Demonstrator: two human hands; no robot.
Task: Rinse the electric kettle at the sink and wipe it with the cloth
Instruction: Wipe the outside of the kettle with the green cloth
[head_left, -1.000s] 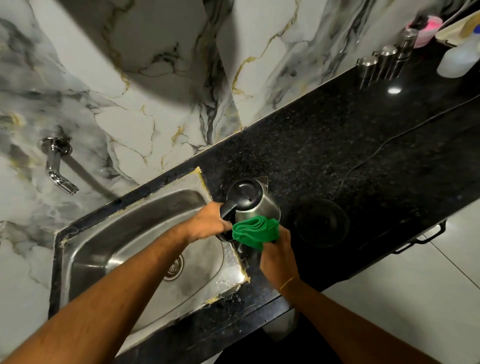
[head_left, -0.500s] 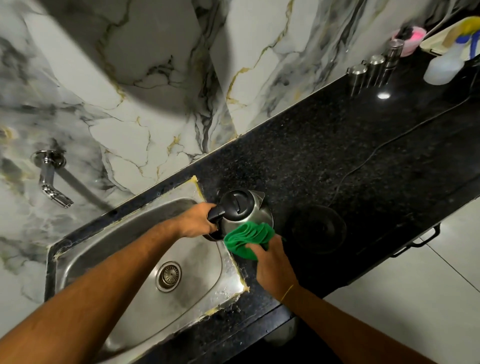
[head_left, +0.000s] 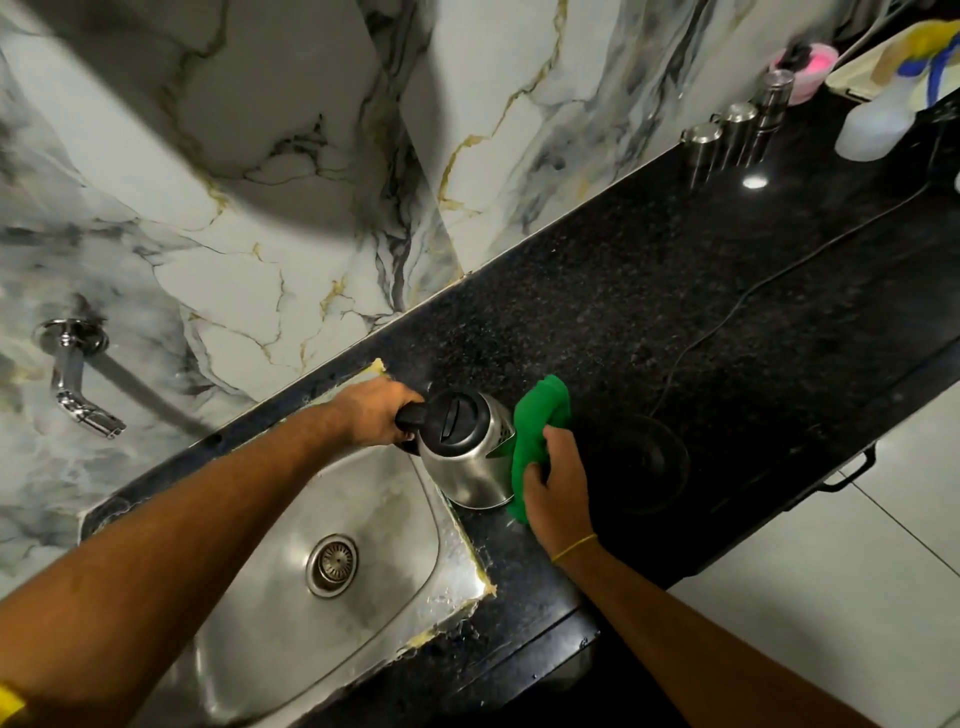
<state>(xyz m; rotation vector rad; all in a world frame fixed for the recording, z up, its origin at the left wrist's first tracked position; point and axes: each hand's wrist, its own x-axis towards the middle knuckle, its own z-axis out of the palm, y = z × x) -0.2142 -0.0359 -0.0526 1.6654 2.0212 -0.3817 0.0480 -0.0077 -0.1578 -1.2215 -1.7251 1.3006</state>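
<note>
The right hand (head_left: 555, 493) clutches the green cloth (head_left: 537, 431) against the kettle's (head_left: 470, 457) spout side. The kettle stands upright at the sink's (head_left: 291, 587) right edge, spout toward the right, handle toward the left, gripped by the left hand (head_left: 374, 418). Just right sits the base (head_left: 641, 462), its cord (head_left: 779, 270) trailing along the counter (head_left: 597, 312) toward far steel tumblers (head_left: 735, 132).

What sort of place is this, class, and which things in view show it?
Most likely a home kitchen. A steel sink is set into a black stone counter with a tap on the marble wall above it, and a person's hands hold an electric kettle and a cloth there.
</note>
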